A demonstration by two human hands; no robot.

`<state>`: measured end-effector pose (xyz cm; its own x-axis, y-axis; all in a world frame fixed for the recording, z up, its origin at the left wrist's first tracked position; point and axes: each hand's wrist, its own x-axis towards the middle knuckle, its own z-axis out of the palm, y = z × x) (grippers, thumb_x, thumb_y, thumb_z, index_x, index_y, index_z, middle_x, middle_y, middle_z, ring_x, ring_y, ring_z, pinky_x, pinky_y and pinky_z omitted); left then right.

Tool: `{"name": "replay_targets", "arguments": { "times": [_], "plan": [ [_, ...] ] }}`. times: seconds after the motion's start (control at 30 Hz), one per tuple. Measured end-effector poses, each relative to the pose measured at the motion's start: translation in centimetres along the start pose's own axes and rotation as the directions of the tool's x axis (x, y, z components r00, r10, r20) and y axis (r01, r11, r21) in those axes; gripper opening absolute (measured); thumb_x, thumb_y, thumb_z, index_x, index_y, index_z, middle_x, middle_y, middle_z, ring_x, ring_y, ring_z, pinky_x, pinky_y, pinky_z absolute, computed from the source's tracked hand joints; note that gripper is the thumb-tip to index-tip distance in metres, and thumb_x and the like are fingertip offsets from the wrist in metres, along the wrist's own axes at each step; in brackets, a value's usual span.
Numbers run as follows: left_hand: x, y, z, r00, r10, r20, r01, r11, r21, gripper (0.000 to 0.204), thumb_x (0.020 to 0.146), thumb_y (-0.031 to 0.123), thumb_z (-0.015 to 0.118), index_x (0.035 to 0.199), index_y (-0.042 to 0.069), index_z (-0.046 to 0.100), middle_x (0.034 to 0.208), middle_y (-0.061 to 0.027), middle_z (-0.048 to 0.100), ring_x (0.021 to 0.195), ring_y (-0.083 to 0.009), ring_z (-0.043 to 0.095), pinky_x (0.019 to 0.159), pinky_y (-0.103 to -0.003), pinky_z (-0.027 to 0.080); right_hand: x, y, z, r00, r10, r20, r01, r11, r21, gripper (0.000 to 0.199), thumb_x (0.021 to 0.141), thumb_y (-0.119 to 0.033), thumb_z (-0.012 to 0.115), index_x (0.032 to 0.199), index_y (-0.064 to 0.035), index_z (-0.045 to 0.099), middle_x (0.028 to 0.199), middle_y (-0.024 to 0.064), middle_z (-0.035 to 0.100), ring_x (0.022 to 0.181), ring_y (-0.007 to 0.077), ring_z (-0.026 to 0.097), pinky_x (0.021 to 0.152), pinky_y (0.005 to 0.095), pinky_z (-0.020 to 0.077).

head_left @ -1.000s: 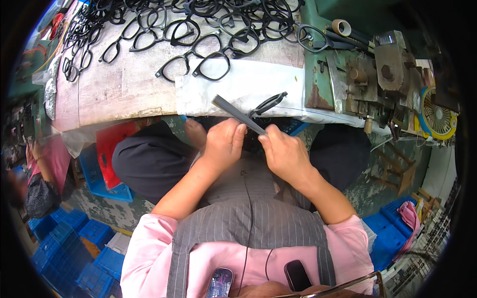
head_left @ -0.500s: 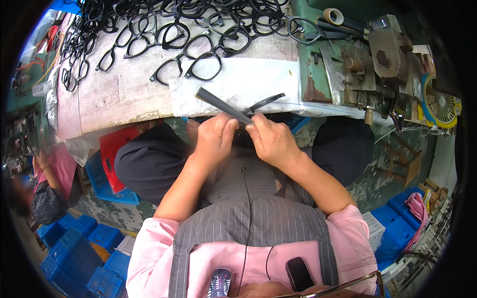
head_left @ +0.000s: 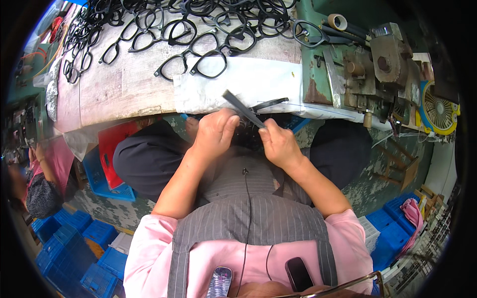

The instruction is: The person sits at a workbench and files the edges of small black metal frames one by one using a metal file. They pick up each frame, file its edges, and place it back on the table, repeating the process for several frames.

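My right hand (head_left: 282, 145) is closed on the lower end of a flat dark grey bar, which looks like a file (head_left: 243, 108). The file slants up and left over the table's front edge, its far end a little blurred. To its left, my left hand (head_left: 214, 133) is closed with the thumb pressed on the fingers; what it holds is hidden. Just behind the file, a slim black piece (head_left: 271, 104) reaches over the white sheet (head_left: 258, 79). Beyond it lie several black eyeglass frames (head_left: 209, 64), heaped toward the back of the table.
A green metal stand with a vise-like block (head_left: 390, 62) and a tape roll (head_left: 338, 21) is at the right, beside a yellow and blue fan (head_left: 439, 108). Blue crates (head_left: 67, 253) stand on the floor at both sides. Another person's arm (head_left: 45, 166) shows at far left.
The file has shifted to the right with my right hand, which is now farther from my left hand. The left hand stays in nearly the same place.
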<state>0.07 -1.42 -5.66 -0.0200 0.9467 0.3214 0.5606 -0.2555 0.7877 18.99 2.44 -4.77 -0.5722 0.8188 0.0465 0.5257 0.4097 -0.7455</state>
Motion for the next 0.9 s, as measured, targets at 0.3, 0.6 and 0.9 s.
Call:
{"name": "replay_targets", "arguments": {
  "times": [0.3, 0.6, 0.9],
  "plan": [
    [0.15, -0.02, -0.08, 1.000, 0.014, 0.013, -0.014, 1.000, -0.003, 0.016, 0.090, 0.012, 0.056, 0.078, 0.003, 0.054, 0.067, -0.0151, 0.053, 0.060, -0.0353, 0.055, 0.055, -0.042, 0.044, -0.18, 0.44, -0.11, 0.997, -0.075, 0.016, 0.075, 0.997, -0.012, 0.018, 0.090, -0.017, 0.056, 0.084, -0.0013, 0.048, 0.064, 0.0203, 0.057, 0.057, 0.0384, 0.059, 0.049, 0.0452, 0.0467],
    [0.22, 0.07, -0.15, 1.000, 0.019, 0.016, -0.019, 1.000, -0.003, 0.014, 0.089, 0.011, 0.057, 0.079, 0.003, 0.053, 0.066, -0.0147, 0.053, 0.060, -0.0352, 0.055, 0.056, -0.042, 0.044, -0.11, 0.56, 0.20, 0.997, -0.067, 0.027, 0.066, 0.997, 0.024, 0.020, 0.092, -0.018, 0.053, 0.083, -0.0018, 0.047, 0.064, 0.0209, 0.056, 0.058, 0.0411, 0.057, 0.049, 0.0465, 0.0454],
    [0.39, 0.26, -0.07, 1.000, 0.014, -0.001, -0.014, 1.000, -0.026, 0.013, 0.088, 0.009, 0.058, 0.077, 0.002, 0.053, 0.064, -0.0148, 0.052, 0.058, -0.0354, 0.054, 0.054, -0.042, 0.043, -0.63, 0.55, 0.51, 0.990, -0.131, -0.059, 0.131, 0.991, -0.003, 0.018, 0.090, -0.015, 0.056, 0.083, -0.0010, 0.048, 0.066, 0.0192, 0.057, 0.057, 0.0384, 0.059, 0.049, 0.0436, 0.0466]
  ]
}}
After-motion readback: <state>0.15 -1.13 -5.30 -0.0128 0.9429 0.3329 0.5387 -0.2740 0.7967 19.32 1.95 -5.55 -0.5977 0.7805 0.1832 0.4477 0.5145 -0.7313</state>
